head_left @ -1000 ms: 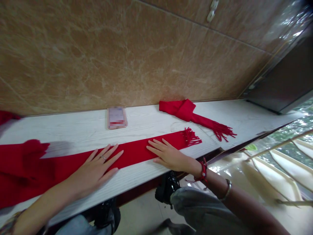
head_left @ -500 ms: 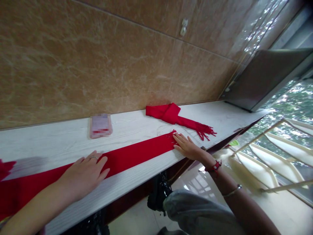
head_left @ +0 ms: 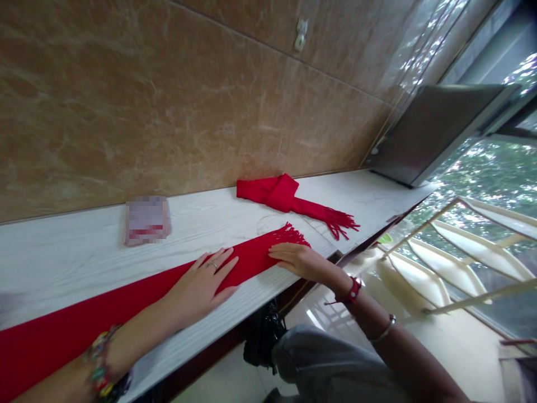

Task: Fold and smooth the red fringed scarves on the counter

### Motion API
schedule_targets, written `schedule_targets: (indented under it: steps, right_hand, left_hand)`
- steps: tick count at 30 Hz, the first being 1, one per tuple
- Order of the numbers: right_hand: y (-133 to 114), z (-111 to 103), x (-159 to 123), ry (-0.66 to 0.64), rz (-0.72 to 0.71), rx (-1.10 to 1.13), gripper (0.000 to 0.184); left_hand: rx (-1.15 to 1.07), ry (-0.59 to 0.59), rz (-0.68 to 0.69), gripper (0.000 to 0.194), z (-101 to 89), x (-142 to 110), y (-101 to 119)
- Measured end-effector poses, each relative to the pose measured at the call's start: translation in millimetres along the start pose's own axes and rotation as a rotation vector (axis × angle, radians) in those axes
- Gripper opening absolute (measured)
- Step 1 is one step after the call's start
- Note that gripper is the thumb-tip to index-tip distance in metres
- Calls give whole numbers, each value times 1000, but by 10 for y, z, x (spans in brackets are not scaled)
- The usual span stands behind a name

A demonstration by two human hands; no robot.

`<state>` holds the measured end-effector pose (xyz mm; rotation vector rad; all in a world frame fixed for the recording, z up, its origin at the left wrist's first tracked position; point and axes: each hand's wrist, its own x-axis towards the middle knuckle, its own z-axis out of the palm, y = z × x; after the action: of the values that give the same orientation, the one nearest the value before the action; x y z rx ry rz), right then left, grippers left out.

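Left hand [head_left: 203, 288] spread, right hand [head_left: 305, 261] flat near fringe [head_left: 292, 234], both on red scarf [head_left: 134, 301]

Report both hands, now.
Left hand: open, resting on the long red scarf.
Right hand: fingers together on that scarf near its fringe; whether it grips cannot be told.

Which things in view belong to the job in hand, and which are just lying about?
In the job:
long flat red fringed cloth, under left hand and right hand
white wood-grain tabletop

Apparently lying about:
folded red fringed cloth, untouched
blurred pinkish-grey rectangular object
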<state>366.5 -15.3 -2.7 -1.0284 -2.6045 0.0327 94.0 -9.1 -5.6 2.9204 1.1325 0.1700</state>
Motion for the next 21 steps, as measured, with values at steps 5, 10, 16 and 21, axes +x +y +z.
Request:
schedule_targets:
  steps: [5, 10, 16, 21]
  right_hand:
    - [180, -151, -191, 14, -3, -48, 31]
    - [-37, -158, -52, 87, 36, -86, 33]
    - [-303, 30, 153, -162, -7, -45, 42]
    - [-46, -17, -102, -248, 181, -64, 54]
  left_hand:
    - [-29, 20, 2, 55, 9, 0, -22]
    - [-21, 13, -6, 54, -1, 10, 0]
    - [18, -24, -9, 54, -8, 9, 13]
    - [24, -38, -4, 56, -5, 14, 17]
